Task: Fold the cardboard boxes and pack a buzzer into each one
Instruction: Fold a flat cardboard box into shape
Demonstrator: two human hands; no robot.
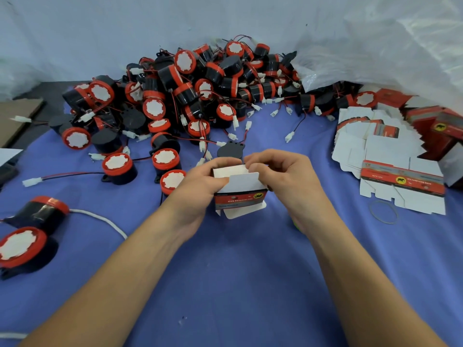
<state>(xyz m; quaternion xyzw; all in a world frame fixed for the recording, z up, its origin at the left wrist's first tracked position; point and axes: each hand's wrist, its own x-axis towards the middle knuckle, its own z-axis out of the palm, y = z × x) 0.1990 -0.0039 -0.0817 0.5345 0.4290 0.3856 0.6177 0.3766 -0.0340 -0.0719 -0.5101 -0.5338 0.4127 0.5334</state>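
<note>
Cardboard box [240, 194] up front, held between both hands over the blue surface [225, 284]. Left hand [200, 181] has its grip clamped on the box's left side, thumb lying across the white top flap. Right hand [283, 181] pinches that flap from the box's right, fingers curled. A second white flap juts out below the box. On the box's front runs a red band with white lettering too blurred to read, plus a yellow roundel with a black animal. Beyond the box, a heap of red-and-black buzzers [188, 91], wires trailing. Right of the box, flat box blanks [390, 156] fanned out, carrying the same red band and yellow emblem.
</note>
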